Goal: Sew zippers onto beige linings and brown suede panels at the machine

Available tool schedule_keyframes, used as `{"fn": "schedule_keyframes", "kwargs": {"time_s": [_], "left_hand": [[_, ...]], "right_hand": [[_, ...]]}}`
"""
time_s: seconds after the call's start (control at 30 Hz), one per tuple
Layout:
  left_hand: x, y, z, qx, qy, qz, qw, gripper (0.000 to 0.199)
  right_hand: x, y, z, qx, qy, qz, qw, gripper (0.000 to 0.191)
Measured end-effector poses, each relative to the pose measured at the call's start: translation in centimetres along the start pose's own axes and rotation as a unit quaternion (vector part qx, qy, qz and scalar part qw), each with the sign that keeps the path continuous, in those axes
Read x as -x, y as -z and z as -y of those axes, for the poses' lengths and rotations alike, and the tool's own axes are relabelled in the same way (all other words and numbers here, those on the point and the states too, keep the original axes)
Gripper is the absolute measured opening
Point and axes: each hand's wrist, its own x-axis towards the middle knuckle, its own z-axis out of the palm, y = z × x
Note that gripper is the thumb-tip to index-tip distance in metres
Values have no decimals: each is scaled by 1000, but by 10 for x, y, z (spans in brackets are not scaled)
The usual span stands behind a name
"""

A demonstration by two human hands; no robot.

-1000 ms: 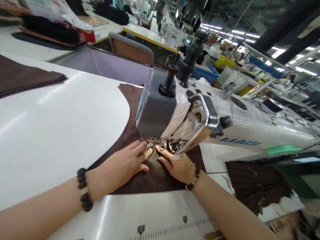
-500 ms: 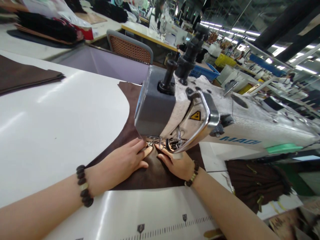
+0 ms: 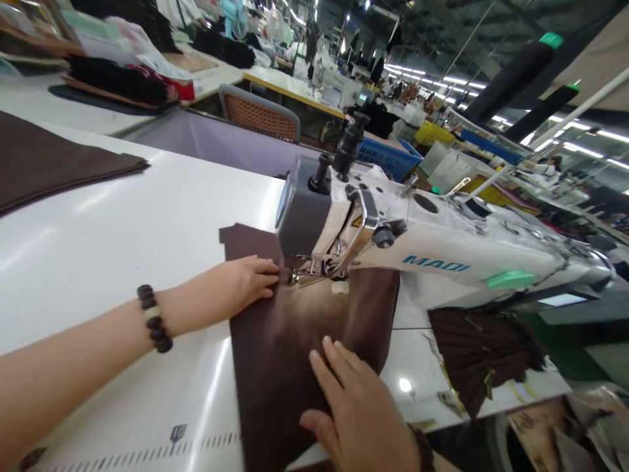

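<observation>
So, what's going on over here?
A person has brown fabric laid under a sewing machine. Their left hand touches it close beside the presser foot; their right hand is spread over the part nearer them, though whether it presses down is unclear. More brown cloth lies on the table to the left.

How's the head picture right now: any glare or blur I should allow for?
Head view: glare streaks the white tabletop; a pale sheen lights the brown fabric in front of the sewing machine, whose lettering is readable; again in head view, the right hand looks slightly soft.
</observation>
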Motion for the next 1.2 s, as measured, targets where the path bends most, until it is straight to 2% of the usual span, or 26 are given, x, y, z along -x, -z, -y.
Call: {"fn": "schedule_keyframes", "kwargs": {"time_s": [0.1, 0.17, 0.27, 0.37, 0.5, 0.6, 0.77, 1.2], "left_hand": [[-2, -2, -25, -35, -17, 54, 998, 22], [-2, -7, -39, -69, 5, 64, 996, 27], [-3, -13, -50, -92, 29, 69, 993, 41], [-2, -20, -49, -88, 48, 72, 992, 51], [-2, -27, -49, -102, 74, 68, 990, 59], [-2, -28, -50, -119, 82, 89, 985, 65], [-5, -29, -53, -113, 102, 86, 985, 65], [1, -32, -43, -34, 104, 32, 993, 69]], "right_hand": [[-1, 8, 17, -60, 42, 6, 997, 46], [-15, 22, 17, -47, 30, -33, 998, 39], [-44, 38, 8, 6, 12, -105, 994, 41], [-71, 36, -2, 32, 6, -124, 992, 45], [-88, 16, -12, 4, 14, -130, 991, 47], [-89, 9, -17, -20, 20, -142, 989, 46], [-88, 11, -21, -49, 31, -133, 989, 45], [-90, 11, -27, -48, 41, -142, 988, 45]]}}
